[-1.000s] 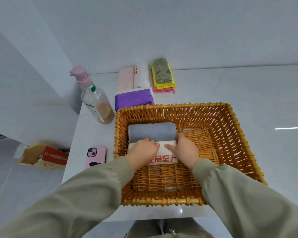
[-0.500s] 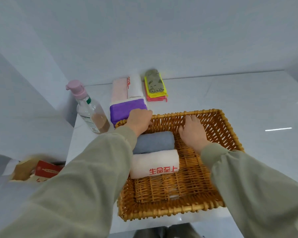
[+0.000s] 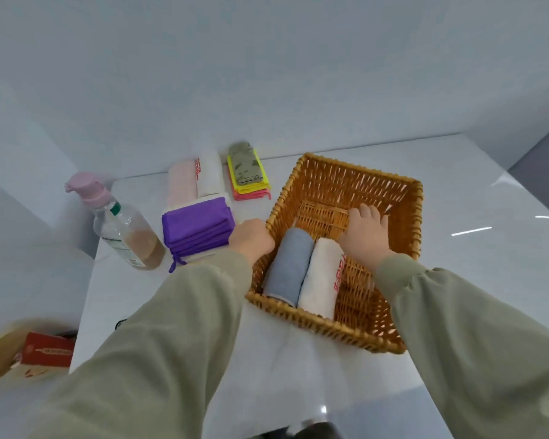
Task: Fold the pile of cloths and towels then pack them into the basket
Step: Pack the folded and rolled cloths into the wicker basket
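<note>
The basket (image 3: 390, 342) sits skewed on the white desk (image 3: 488, 280), one corner pointing away. Inside, against its left wall, a rolled grey towel (image 3: 287, 264) and a rolled white towel (image 3: 319, 277) with red print lie side by side and touching, their long axes parallel to that wall. The left hand (image 3: 251, 237) is at the left rim with its fingers curled over the rim. The right hand (image 3: 365, 232) rests flat on the basket floor, fingers straight and apart. Just left of the basket lies a stack of purple cloths (image 3: 197, 228), and beside that stands a pump bottle (image 3: 121, 229).
</note>
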Action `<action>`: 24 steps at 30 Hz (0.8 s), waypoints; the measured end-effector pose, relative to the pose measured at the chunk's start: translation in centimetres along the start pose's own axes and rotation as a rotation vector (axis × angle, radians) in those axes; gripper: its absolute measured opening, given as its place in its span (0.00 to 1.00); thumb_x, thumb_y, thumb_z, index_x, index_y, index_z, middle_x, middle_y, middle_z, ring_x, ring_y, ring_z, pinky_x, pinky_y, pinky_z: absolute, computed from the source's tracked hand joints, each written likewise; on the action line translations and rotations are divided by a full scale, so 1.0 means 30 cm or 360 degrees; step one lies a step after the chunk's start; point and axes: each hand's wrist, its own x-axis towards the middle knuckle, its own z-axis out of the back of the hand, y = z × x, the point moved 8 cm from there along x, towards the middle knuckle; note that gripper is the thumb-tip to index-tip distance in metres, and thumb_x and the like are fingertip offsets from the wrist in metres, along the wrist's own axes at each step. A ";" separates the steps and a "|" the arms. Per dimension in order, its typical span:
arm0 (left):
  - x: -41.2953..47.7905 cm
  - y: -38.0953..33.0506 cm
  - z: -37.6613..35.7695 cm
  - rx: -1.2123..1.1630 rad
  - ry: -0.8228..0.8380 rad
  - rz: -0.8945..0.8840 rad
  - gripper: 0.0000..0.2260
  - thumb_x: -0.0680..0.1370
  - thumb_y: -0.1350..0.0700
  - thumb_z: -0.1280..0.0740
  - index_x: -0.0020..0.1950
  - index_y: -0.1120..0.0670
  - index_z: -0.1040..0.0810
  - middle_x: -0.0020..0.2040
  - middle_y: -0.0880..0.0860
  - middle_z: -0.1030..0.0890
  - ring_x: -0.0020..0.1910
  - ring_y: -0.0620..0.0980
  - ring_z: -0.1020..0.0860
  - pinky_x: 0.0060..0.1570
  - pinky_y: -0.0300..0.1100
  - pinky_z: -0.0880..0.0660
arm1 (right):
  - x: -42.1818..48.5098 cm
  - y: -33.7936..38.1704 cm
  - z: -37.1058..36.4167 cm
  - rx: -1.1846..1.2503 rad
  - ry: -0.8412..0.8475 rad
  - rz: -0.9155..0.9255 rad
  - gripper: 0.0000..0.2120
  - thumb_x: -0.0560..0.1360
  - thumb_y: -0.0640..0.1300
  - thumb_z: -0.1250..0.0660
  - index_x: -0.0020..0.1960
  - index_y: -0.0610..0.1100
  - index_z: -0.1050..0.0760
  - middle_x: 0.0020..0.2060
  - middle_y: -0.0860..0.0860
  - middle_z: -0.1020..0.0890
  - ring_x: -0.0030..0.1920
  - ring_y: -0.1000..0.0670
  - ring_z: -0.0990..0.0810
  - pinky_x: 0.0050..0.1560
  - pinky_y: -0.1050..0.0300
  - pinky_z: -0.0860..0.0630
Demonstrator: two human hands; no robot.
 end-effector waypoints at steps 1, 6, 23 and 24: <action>-0.002 -0.009 -0.011 -0.0072 0.0070 0.0013 0.08 0.76 0.56 0.37 0.53 0.56 0.24 0.53 0.57 0.20 0.50 0.58 0.22 0.38 0.42 0.30 | -0.001 -0.032 0.009 -0.0046 -0.0016 -0.0077 0.26 0.76 0.45 0.41 0.73 0.41 0.40 0.76 0.41 0.45 0.76 0.40 0.51 0.74 0.38 0.53; -0.026 -0.045 -0.039 -0.0356 0.0232 0.0113 0.05 0.74 0.61 0.40 0.44 0.57 0.25 0.40 0.56 0.21 0.32 0.53 0.22 0.24 0.40 0.28 | -0.002 -0.207 0.030 -0.0157 -0.0073 -0.0413 0.24 0.72 0.42 0.37 0.67 0.43 0.34 0.76 0.41 0.55 0.75 0.37 0.53 0.71 0.35 0.51; -0.081 0.009 -0.095 -0.0855 0.0537 0.0487 0.10 0.77 0.61 0.38 0.58 0.61 0.26 0.44 0.62 0.19 0.34 0.57 0.17 0.29 0.47 0.19 | 0.082 -0.194 -0.055 -0.0186 -0.0088 -0.0332 0.16 0.71 0.44 0.37 0.58 0.42 0.27 0.68 0.37 0.37 0.69 0.36 0.40 0.70 0.38 0.46; -0.082 0.016 -0.087 -0.0834 0.0569 0.0485 0.12 0.78 0.58 0.37 0.60 0.61 0.27 0.45 0.61 0.18 0.35 0.56 0.17 0.30 0.45 0.19 | 0.085 -0.175 -0.064 -0.0169 -0.0057 -0.0337 0.17 0.70 0.43 0.39 0.59 0.41 0.29 0.71 0.35 0.42 0.72 0.35 0.46 0.71 0.36 0.51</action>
